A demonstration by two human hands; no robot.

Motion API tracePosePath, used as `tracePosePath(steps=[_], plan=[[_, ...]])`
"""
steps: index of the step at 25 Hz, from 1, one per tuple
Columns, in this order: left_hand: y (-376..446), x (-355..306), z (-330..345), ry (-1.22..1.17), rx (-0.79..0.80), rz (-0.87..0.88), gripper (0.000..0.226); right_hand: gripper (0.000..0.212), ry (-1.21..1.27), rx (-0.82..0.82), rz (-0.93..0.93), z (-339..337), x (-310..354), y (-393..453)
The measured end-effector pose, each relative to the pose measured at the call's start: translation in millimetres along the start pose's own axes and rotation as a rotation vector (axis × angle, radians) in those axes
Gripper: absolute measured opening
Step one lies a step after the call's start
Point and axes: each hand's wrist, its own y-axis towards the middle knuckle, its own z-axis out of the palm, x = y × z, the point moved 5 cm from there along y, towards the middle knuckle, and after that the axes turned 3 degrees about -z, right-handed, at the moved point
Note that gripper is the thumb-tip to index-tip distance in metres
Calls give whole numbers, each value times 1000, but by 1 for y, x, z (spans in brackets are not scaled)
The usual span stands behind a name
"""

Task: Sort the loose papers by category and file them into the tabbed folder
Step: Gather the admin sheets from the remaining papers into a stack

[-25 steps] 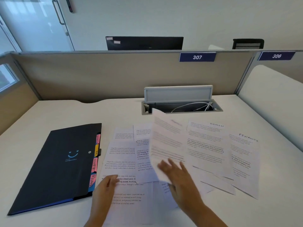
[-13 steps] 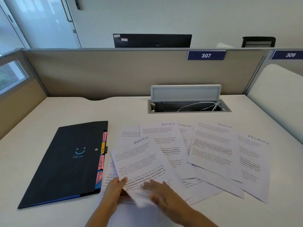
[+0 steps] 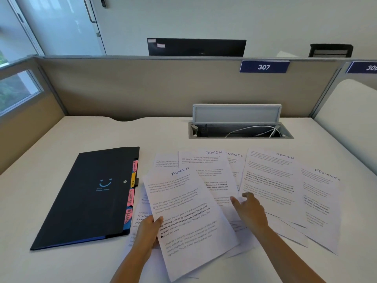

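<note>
The sheet [image 3: 189, 217] pinched in my left hand [image 3: 148, 231] is thin white paper, matt, printed in black with blue handwriting. The other papers [image 3: 271, 186] fanned out to the right look the same. The folder [image 3: 89, 193] on the left has a dark, matt cover that looks like plastic, with pink and yellow paper tabs [image 3: 130, 198] along its edge. The desk [image 3: 61, 137] is a smooth, pale, low-sheen surface. The far partition [image 3: 126, 88] looks cloth-covered, and the cable box lid [image 3: 236, 113] looks like brushed grey metal.
</note>
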Motion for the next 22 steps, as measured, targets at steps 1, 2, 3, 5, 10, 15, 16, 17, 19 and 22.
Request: tracePosePath(steps=[1, 2, 3, 5, 10, 15, 16, 17, 19, 22], plan=[[0, 0, 0, 6, -2, -2, 15, 60, 41, 38, 50, 2, 0, 4], [0, 0, 0, 13, -5, -4, 15, 61, 72, 80, 88, 2, 1, 6], [0, 0, 0, 18, -8, -4, 14, 61, 78, 116, 110, 3, 3, 7], [-1, 0, 0, 20, -8, -5, 14, 63, 11, 119, 99, 1, 8, 10], [0, 0, 0, 30, -9, -1, 14, 72, -166, 37, 56, 0, 22, 25], [0, 1, 1, 23, -11, -10, 14, 82, -178, 128, 175, 6, 26, 36], [0, 1, 1, 20, -12, -14, 14, 78, -214, 153, 178, 8, 25, 36], [1, 1, 0, 15, -13, -16, 14, 72, -250, 170, 167, 9, 25, 37], [1, 2, 0, 17, -12, -19, 14, 48, -251, 180, 108, 13, 26, 37], [1, 2, 1, 24, -9, -20, 14, 19, -50, 103, -3, 7, 32, 31]])
